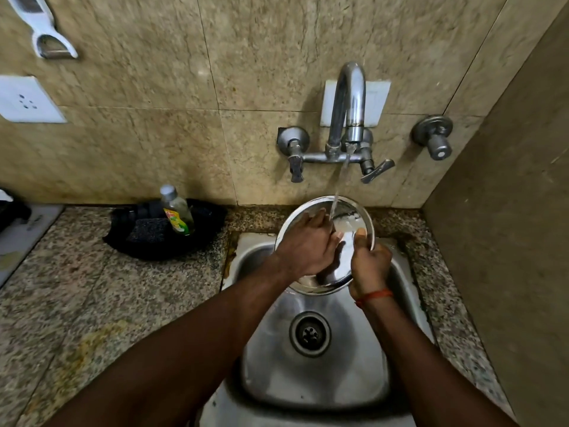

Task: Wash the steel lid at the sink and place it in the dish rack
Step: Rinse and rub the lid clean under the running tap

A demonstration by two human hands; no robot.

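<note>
The round steel lid (348, 217) is held tilted over the steel sink (338, 374), under water running from the wall tap (349, 100). My right hand (369, 266) grips the lid's right rim, thumb on the inner face. My left hand (308, 245) lies flat on the lid's inner surface, fingers stretched toward the stream. Wet soap foam shows on the lid near the water. No dish rack is in view.
A black tray (129, 238) with a scrub pad and a dish soap bottle (178, 211) sits on the granite counter (92, 303) left of the sink. A side wall (508, 241) closes the right. Tap handles (377, 171) jut out above the sink.
</note>
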